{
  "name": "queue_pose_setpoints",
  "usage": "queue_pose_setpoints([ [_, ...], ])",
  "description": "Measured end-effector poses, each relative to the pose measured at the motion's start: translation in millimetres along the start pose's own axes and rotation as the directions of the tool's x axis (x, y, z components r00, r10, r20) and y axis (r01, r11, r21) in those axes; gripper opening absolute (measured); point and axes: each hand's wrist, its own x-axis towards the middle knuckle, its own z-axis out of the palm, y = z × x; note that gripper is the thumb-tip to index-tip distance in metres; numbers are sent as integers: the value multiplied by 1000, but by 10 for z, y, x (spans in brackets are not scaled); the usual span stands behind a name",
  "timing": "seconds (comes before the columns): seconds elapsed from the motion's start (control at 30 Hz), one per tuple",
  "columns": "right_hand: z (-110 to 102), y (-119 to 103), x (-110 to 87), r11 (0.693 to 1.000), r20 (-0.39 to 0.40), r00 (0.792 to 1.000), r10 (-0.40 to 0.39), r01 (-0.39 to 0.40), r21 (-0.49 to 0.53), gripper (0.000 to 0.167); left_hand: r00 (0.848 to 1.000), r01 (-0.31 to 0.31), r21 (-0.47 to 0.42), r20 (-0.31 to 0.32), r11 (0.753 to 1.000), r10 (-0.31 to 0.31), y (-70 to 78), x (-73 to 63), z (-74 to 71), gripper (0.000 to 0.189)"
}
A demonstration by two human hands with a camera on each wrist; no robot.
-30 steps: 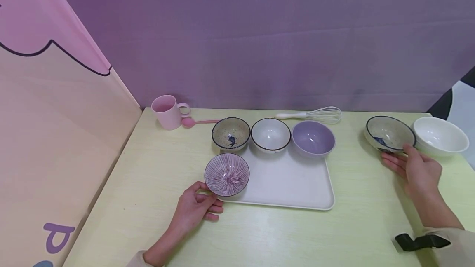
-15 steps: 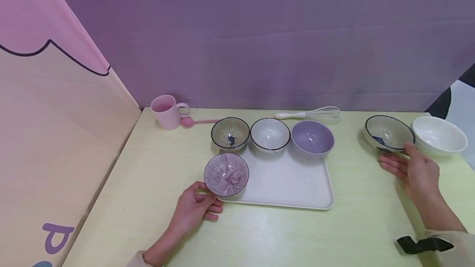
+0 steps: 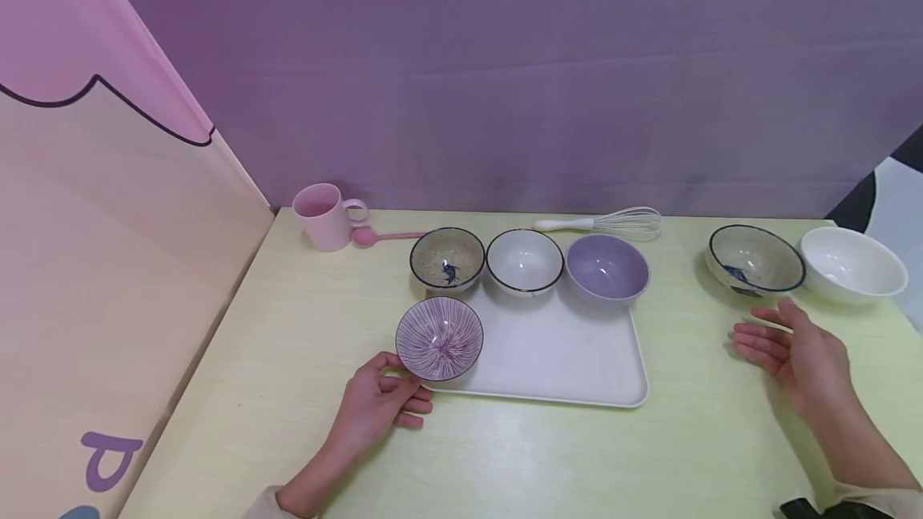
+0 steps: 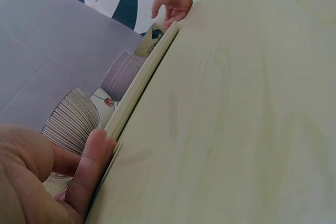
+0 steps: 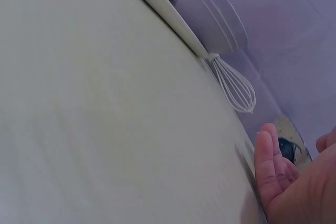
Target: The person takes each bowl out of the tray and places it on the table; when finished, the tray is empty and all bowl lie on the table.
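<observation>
A purple-striped bowl (image 3: pixel 440 339) stands on the front left corner of a white tray (image 3: pixel 555 367). My left hand (image 3: pixel 375 399) holds its near left side, thumb and index finger against the wall; the other fingers lie by the tray's edge. To the right, my right hand (image 3: pixel 811 351) has loosely spread fingers with nothing between them, just in front of a grey bowl with a blue fish pattern (image 3: pixel 757 259). A small gap separates hand and bowl. In the right wrist view, part of the grey bowl (image 5: pixel 289 140) shows behind the fingers.
A speckled bowl (image 3: pixel 447 259), a white dark-rimmed bowl (image 3: pixel 525 261) and a purple bowl (image 3: pixel 608 268) line the tray's back. Behind stand a pink mug (image 3: pixel 324 219), pink spoon (image 3: pixel 366 238) and whisk (image 3: pixel 620 223). A white bowl (image 3: pixel 854 264) touches the grey bowl's right.
The right hand has let go of the grey bowl and drawn back toward the near edge. The bowl stays beside the white one. My left hand keeps its place at the striped bowl.
</observation>
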Motion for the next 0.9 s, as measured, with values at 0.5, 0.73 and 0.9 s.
queue_pose_setpoints([
  [0.5,695,267,-203,918,81,956,-281,293,-266,37,1000,4,-13,-2,1000,-4,14,0,1,23],
  [0.73,1004,441,-303,858,165,939,-303,344,-380,28,1000,2,-13,-1,1000,-2,9,3,4,24],
  [0.9,1209,570,-345,824,209,933,-295,359,-438,26,1000,12,-15,-6,1000,-12,14,-10,6,23],
])
